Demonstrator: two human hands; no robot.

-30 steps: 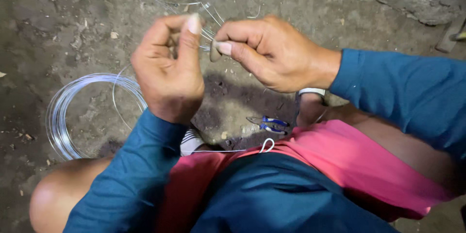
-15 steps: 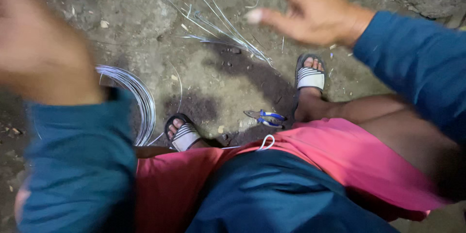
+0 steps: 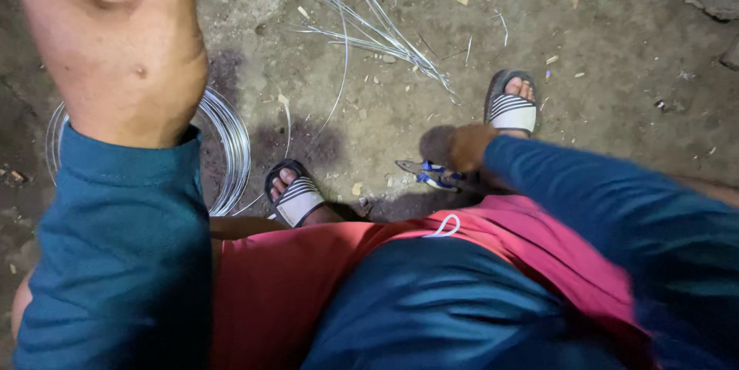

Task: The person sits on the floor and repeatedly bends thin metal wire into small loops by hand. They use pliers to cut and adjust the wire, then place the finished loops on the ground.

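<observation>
My right hand (image 3: 468, 147) reaches the blue-handled pliers (image 3: 428, 174) on the floor, fingers hidden, grip unclear; rigid steel, best taken by the handles. Left hand (image 3: 115, 39) loosely curled, seemingly empty.

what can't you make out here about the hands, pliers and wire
Head view, the only one:
- Left hand: fingers curl away at the top edge; whether it holds wire is hidden.
- Right hand: small and blurred, down at the pliers; its grip cannot be told.
- Pliers: handles partly covered by that hand.
- Wire coil: mostly behind the left sleeve.
- Cut wires: run off the top edge.
</observation>
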